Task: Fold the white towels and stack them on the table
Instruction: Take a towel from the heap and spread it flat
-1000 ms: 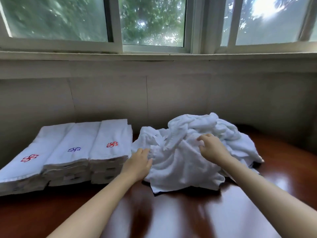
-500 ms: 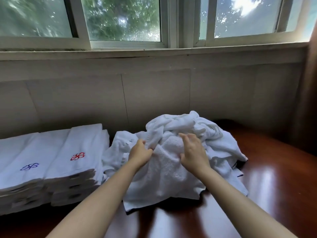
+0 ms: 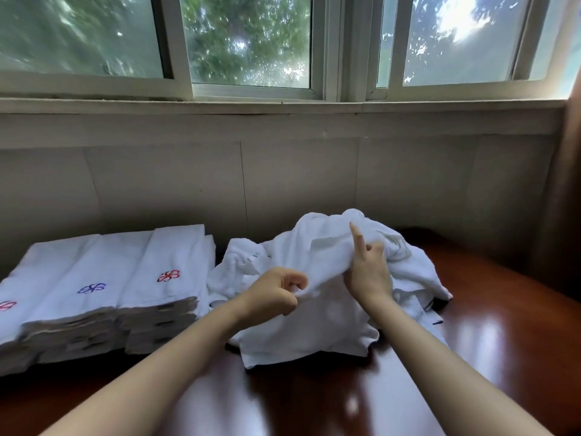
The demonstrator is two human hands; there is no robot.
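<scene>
A heap of crumpled white towels (image 3: pixel 317 256) lies on the dark wooden table (image 3: pixel 490 341), right of centre. My left hand (image 3: pixel 273 292) pinches a fold of the top towel (image 3: pixel 311 335) at the heap's front. My right hand (image 3: pixel 366 272) grips the same towel a little higher and to the right, its index finger pointing up. The towel's lower edge hangs down onto the table. Three stacks of folded white towels (image 3: pixel 103 294) with red and blue embroidered marks stand side by side on the left.
A pale tiled wall (image 3: pixel 298 184) runs right behind the table, with a window sill and windows above. A brown vertical edge (image 3: pixel 562 196) stands at the far right. Bare table surface shows in front of the heap and to its right.
Both hands have closed on the top towel and lifted it off the heap. My right index finger now sticks up. The view has shifted back to the left, showing more of the folded stacks.
</scene>
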